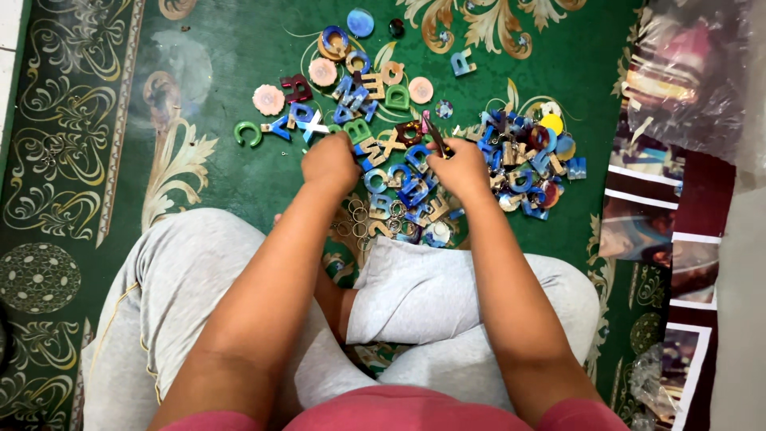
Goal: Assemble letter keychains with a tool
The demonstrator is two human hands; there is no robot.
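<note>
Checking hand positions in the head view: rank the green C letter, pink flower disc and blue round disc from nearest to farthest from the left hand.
From the left hand:
1. Green C letter, on the carpet to its left.
2. Pink flower disc, up and left.
3. Blue round disc, at the pile's top edge.

colourful resin letters [415,172], heaped on carpet, perhaps keyrings
</note>
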